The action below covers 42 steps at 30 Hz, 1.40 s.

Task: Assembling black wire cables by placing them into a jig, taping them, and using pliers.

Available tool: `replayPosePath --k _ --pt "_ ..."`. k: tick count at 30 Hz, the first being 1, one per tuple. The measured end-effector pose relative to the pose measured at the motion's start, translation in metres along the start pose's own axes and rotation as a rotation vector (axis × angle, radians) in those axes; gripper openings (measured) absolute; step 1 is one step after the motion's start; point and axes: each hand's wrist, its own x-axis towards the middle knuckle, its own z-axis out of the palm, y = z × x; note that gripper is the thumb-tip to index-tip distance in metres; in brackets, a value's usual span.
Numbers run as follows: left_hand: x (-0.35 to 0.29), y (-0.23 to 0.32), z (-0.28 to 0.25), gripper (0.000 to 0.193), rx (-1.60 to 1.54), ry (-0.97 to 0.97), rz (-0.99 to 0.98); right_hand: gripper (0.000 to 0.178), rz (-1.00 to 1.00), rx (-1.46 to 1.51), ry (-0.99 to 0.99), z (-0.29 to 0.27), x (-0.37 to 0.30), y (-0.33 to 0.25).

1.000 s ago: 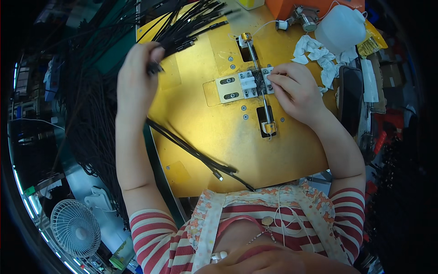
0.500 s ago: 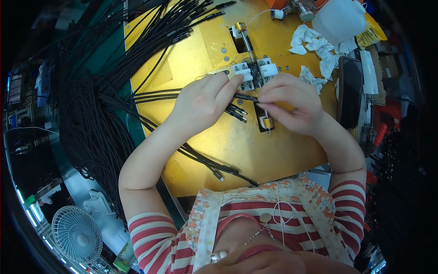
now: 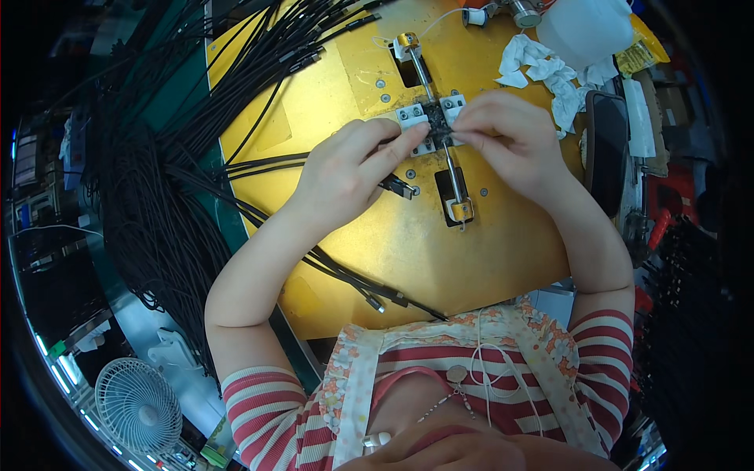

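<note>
My left hand [image 3: 345, 169] is closed around several black cables, and metal-tipped connectors [image 3: 400, 187] poke out below its fingers. Its thumb and forefinger reach up to the left white block of a small clamping fixture [image 3: 438, 122]. My right hand [image 3: 510, 141] pinches at the fixture's right side, thumb against fingers. Whatever lies between those fingertips is hidden or too small to make out. Two metal rods with brass-coloured ends run to the fixture, an upper rod [image 3: 421, 72] and a lower rod [image 3: 451, 173].
The yellow metal worktop [image 3: 377, 267] carries a cable bundle [image 3: 314, 39] at the back left and loose cables [image 3: 369, 286] in front. Crumpled tissues [image 3: 542, 67], a translucent white container [image 3: 585, 31] and a dark phone [image 3: 606, 157] are at the right. A white fan [image 3: 137, 404] stands lower left.
Both hands have moved up to the fixture from just below it. The cable end that stretched between my hands no longer shows there. The connectors under my left hand have shifted slightly.
</note>
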Motion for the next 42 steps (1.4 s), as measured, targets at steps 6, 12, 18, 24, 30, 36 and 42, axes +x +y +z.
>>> replayPosePath --k 6,12,18,24,30,36,42 --pt "-0.001 -0.003 0.004 0.051 0.082 -0.093 -0.027 0.006 0.089 -0.146 0.018 0.006 0.001 0.011" --pt "-0.001 -0.003 0.004 0.054 0.089 -0.124 -0.060 0.015 -0.193 -0.470 -0.028 0.003 0.000 0.005" --pt "-0.001 -0.004 0.006 0.052 0.129 -0.081 -0.041 0.017 -0.312 -0.622 -0.053 0.004 0.000 0.001" --pt "-0.003 -0.008 0.010 0.047 0.138 -0.028 -0.013 0.026 -0.278 -0.383 -0.101 0.007 -0.001 -0.008" --pt "0.000 -0.006 0.009 0.046 0.115 -0.027 -0.025 0.025 -0.230 -0.141 -0.097 0.031 -0.006 -0.016" --pt "0.001 0.003 0.000 0.044 0.169 -0.091 -0.072 0.017 -0.198 -0.164 -0.074 0.007 -0.002 -0.021" --pt "-0.003 -0.001 -0.002 0.043 0.109 -0.097 -0.084 0.010 -0.089 -0.076 -0.111 -0.006 0.002 -0.014"
